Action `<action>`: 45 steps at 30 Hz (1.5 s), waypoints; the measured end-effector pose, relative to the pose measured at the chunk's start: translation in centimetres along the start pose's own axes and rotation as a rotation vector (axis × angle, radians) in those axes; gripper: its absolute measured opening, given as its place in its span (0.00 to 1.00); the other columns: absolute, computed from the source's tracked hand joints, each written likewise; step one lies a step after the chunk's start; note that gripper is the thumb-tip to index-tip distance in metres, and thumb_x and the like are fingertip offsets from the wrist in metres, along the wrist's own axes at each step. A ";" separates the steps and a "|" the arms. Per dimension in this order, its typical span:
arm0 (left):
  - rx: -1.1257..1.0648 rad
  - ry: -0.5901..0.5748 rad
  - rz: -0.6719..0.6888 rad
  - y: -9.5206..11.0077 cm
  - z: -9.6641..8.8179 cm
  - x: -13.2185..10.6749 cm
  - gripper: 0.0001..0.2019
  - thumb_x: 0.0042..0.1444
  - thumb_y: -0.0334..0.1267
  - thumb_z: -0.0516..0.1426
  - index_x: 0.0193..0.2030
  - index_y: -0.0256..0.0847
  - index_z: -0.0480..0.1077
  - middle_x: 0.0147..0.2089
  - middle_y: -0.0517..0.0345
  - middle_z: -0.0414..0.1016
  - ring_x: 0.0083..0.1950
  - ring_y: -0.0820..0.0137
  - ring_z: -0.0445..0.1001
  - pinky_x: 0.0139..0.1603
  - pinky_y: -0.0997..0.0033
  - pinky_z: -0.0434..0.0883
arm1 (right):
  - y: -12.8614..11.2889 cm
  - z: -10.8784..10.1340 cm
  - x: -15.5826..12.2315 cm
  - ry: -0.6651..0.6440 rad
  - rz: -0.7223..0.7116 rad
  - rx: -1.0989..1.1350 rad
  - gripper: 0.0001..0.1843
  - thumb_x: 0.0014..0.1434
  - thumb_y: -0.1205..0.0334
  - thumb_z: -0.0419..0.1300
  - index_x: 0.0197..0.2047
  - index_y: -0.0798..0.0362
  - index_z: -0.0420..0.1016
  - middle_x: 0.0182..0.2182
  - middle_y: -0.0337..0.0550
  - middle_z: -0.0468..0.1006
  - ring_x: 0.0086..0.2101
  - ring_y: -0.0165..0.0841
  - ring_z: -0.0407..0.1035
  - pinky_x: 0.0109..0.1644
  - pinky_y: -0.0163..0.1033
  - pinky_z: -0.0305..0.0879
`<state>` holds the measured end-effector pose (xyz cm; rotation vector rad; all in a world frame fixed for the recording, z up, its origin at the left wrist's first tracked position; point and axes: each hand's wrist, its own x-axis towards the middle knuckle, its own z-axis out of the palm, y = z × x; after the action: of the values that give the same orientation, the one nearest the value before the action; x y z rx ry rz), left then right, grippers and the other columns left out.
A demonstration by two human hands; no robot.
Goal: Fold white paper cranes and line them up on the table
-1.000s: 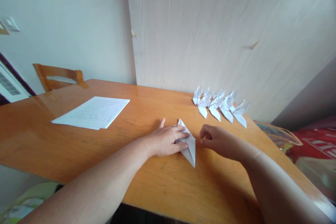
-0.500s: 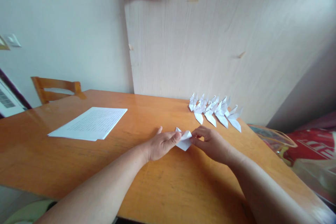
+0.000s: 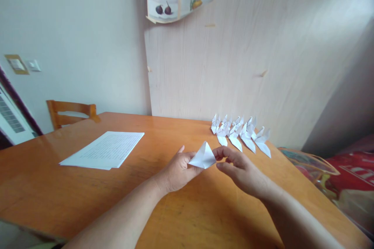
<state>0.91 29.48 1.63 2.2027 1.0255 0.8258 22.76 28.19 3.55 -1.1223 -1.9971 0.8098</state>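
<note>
A small piece of white paper [image 3: 203,156], folded to a triangle with its point upward, is held up just above the wooden table. My left hand [image 3: 178,173] grips it from the left, the thumb at its left edge and the fingers underneath. At the right corner of the paper is my right hand [image 3: 238,165], its fingers curved and the thumb apart from them. Its fingertips are at the paper's edge; whether they touch it is hard to tell.
Several folded paper cranes [image 3: 233,132] stand in rows at the table's back right. On the left lies a stack of written sheets [image 3: 102,149] on the wooden table [image 3: 187,218]. A wooden chair [image 3: 71,107] stands behind; red bags [image 3: 356,171] are beyond the right edge.
The folded paper has been lifted and turned to face me as a triangle. My left hand has gone from pressing over it to gripping its left side. The view has tilted upward.
</note>
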 end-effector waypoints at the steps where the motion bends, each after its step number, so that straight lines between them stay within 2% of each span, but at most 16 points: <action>1: 0.001 0.008 0.002 0.0 0.0 0.0 0.13 0.66 0.51 0.52 0.50 0.53 0.75 0.52 0.68 0.80 0.55 0.62 0.76 0.73 0.40 0.28 | 0.0 0.1 0.0 0.013 -0.031 -0.026 0.09 0.58 0.67 0.55 0.43 0.50 0.71 0.41 0.42 0.76 0.42 0.35 0.69 0.46 0.39 0.63; 4: 0.006 0.020 0.024 -0.1 0.1 -0.1 0.12 0.66 0.48 0.53 0.47 0.51 0.75 0.49 0.67 0.81 0.53 0.64 0.77 0.74 0.43 0.32 | 0.5 0.6 0.1 0.088 -0.106 -0.133 0.12 0.54 0.70 0.58 0.42 0.50 0.70 0.41 0.41 0.76 0.44 0.36 0.69 0.49 0.41 0.62; 8: -0.002 0.047 0.075 -0.2 0.1 0.0 0.09 0.64 0.43 0.55 0.45 0.48 0.76 0.46 0.66 0.81 0.50 0.65 0.78 0.74 0.47 0.39 | 1.3 1.3 0.3 0.159 -0.170 -0.229 0.13 0.53 0.72 0.58 0.41 0.50 0.70 0.40 0.40 0.75 0.42 0.35 0.68 0.46 0.41 0.62; 13: -0.020 0.073 0.098 -0.1 0.1 0.0 0.08 0.63 0.39 0.57 0.46 0.48 0.76 0.43 0.66 0.81 0.47 0.68 0.78 0.73 0.49 0.43 | 1.4 1.3 0.3 0.166 -0.224 -0.248 0.12 0.53 0.74 0.58 0.38 0.50 0.70 0.37 0.40 0.75 0.40 0.35 0.69 0.44 0.40 0.64; 19: -0.089 0.097 0.083 0.0 0.2 -0.1 0.08 0.63 0.41 0.57 0.44 0.46 0.76 0.43 0.62 0.81 0.46 0.67 0.78 0.66 0.56 0.60 | 1.1 1.2 0.2 0.202 -0.243 -0.280 0.09 0.54 0.74 0.59 0.37 0.50 0.71 0.35 0.40 0.75 0.38 0.35 0.69 0.43 0.40 0.64; 22: -0.102 0.097 0.068 -0.1 0.3 -0.1 0.09 0.63 0.42 0.57 0.45 0.45 0.76 0.44 0.60 0.80 0.45 0.67 0.77 0.62 0.59 0.65 | 1.0 1.1 0.2 0.199 -0.250 -0.290 0.08 0.55 0.73 0.60 0.36 0.50 0.71 0.35 0.40 0.76 0.38 0.35 0.69 0.43 0.40 0.64; 31: -0.117 0.081 0.054 -0.2 0.1 -0.1 0.10 0.64 0.42 0.56 0.46 0.43 0.77 0.42 0.59 0.79 0.46 0.66 0.76 0.57 0.63 0.68 | 0.9 1.1 0.2 0.189 -0.257 -0.278 0.06 0.60 0.71 0.59 0.33 0.51 0.73 0.32 0.40 0.75 0.35 0.34 0.68 0.39 0.39 0.62; 38: -0.149 0.102 0.017 -0.1 0.0 -0.3 0.13 0.62 0.47 0.57 0.44 0.42 0.78 0.40 0.59 0.78 0.44 0.65 0.75 0.48 0.68 0.71 | 1.1 1.2 0.1 0.197 -0.250 -0.222 0.04 0.62 0.67 0.60 0.34 0.51 0.72 0.31 0.39 0.74 0.34 0.32 0.68 0.39 0.38 0.62; 42: -0.213 0.106 0.010 -0.1 0.1 -0.3 0.14 0.64 0.48 0.56 0.45 0.42 0.77 0.39 0.58 0.77 0.43 0.65 0.74 0.47 0.68 0.71 | 1.0 1.3 0.1 0.187 -0.240 -0.189 0.07 0.63 0.64 0.59 0.32 0.51 0.71 0.30 0.38 0.73 0.33 0.32 0.66 0.38 0.38 0.61; 45: -0.257 0.129 0.026 -0.2 0.2 -0.3 0.14 0.63 0.49 0.57 0.41 0.41 0.76 0.38 0.58 0.75 0.42 0.67 0.73 0.45 0.69 0.70 | 0.7 1.2 0.0 0.176 -0.204 -0.147 0.09 0.64 0.62 0.59 0.31 0.51 0.71 0.28 0.37 0.71 0.31 0.31 0.64 0.35 0.37 0.59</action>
<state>0.83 29.30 1.31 1.9697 0.8960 1.0612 22.11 28.26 2.29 -1.0128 -2.0074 0.4504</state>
